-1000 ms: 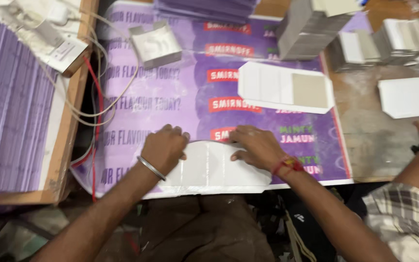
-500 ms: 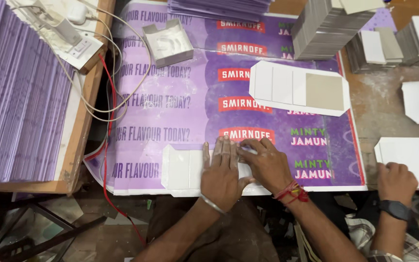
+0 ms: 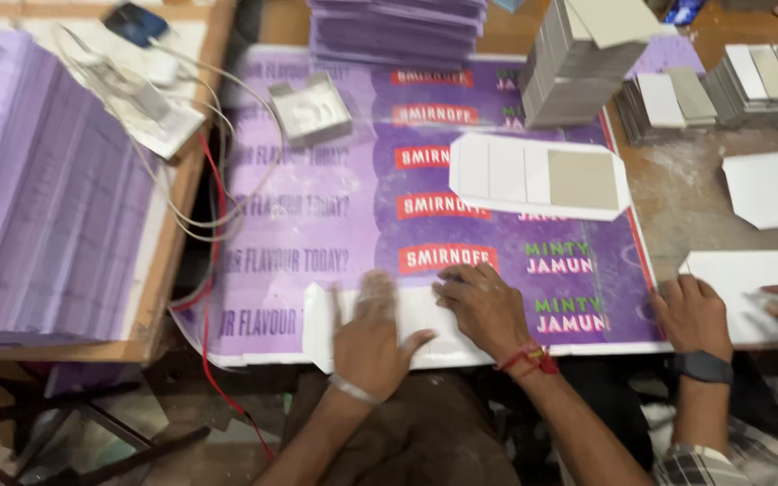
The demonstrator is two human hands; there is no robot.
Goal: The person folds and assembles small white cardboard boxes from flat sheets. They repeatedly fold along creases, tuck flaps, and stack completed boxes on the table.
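the left hand [image 3: 373,335] is lying flat and open, palm down, on a white card sheet [image 3: 335,326] at the near edge of the purple printed banner [image 3: 317,225] that is covering the table; its fingers are spreading over the sheet and gripping nothing. the right hand [image 3: 483,306] is resting just beside it on the same sheet, fingers loosely curling and pressing down, with nothing closed inside them. a metal bangle is sitting on the left wrist and a red thread on the right. the sheet is lying flat, its left end sticking out past the left hand, close to the banner's near border.

farther up the banner, a second white card [image 3: 533,173] with a grey board panel glued to it is lying well apart from the hands. a small silver tray [image 3: 311,108] is sitting near the banner's upper left. a tall stack of grey boards [image 3: 569,67] is standing at the far side, and stacks of purple sheets [image 3: 42,198] are filling the wooden board on the left, beside white cables and a red wire [image 3: 213,234]. to the right, another person's hand [image 3: 693,313], wearing a dark watch, is pressing on a separate white sheet [image 3: 740,274]
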